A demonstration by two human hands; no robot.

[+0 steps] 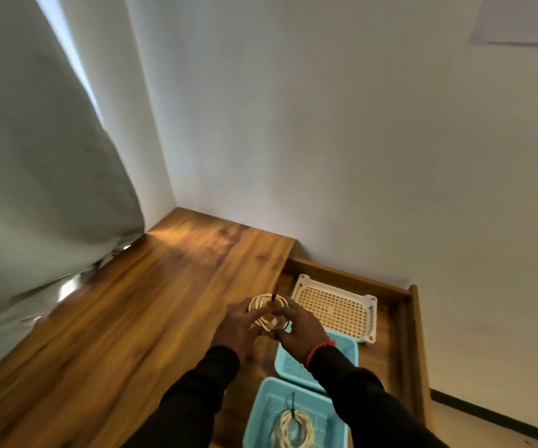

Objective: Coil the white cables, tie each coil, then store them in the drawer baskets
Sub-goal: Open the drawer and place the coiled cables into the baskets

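Above the wooden desk (115,318) edge, tied white cable coil (266,310) gripped between left hand (237,331) and right hand (296,331).

One head-worn wide-angle view looks forward and down, close over the hands (269,328), the tabletop (132,302) and the open drawer (400,318) by a wall corner.

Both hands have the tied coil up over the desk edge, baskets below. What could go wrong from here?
1. The coil hangs over the gap between desk and drawer; if the left hand or right hand lets go early, it may land outside a basket.
2. The black tie sits at only one spot, so loops could splay in handling.
3. The near blue basket already holds a coil; dropping this one there could tangle them. The white basket looks free.
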